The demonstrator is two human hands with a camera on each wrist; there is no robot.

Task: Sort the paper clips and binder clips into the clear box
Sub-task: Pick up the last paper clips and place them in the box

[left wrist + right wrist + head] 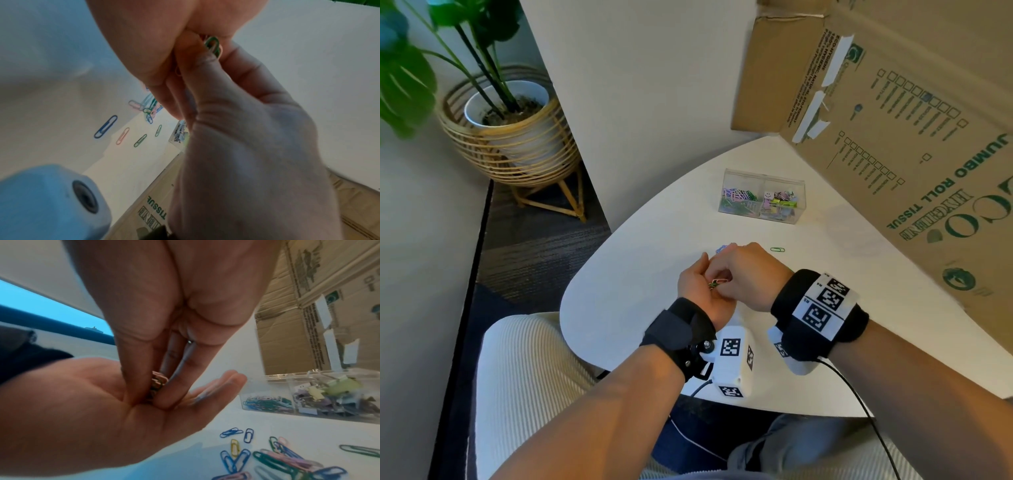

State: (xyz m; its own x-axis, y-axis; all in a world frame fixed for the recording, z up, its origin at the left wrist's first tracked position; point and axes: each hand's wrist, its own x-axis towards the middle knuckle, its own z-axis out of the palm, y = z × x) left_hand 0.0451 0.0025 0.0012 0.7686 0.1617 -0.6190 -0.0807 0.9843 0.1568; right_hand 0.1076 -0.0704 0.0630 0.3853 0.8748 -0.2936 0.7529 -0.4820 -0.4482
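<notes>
— Pinching what, exactly?
— Right hand (164,305) squeezes a small bunch of paper clips (158,381) between thumb and fingers, pressed into the flat, upturned palm of the left hand (98,410), whose fingers lie straight

— And the others?
— Loose coloured paper clips (277,459) lie scattered on the white table (640,246) just beyond the hands. Farther off stands the clear box (762,196): paper clips in its left compartment, binder clips (780,204) in its right. A cardboard box (914,137) stands behind
</notes>
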